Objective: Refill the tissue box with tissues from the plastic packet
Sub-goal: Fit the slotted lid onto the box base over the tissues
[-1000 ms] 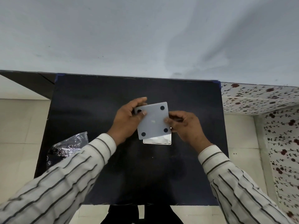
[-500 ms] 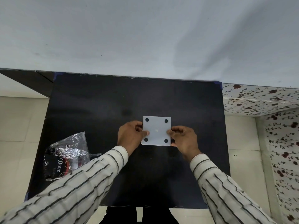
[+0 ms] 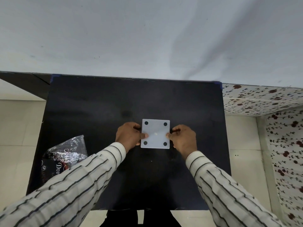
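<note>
The tissue box sits upside down in the middle of the black table; only its white square base with a black round foot in each corner shows. My left hand grips its left side and my right hand grips its right side, thumbs pressed on the base. The box's body under the base is hidden. A crumpled plastic packet with dark printing lies at the table's left edge, partly covered by my left sleeve.
A white wall stands directly behind the table's far edge. Pale floor tiles lie to the left and right of the table. A flower-patterned surface runs along the right side.
The white base was tilted over the shiny box a second ago; it now lies flat and square on it. Both hands shifted to the box's sides with thumbs on top.
</note>
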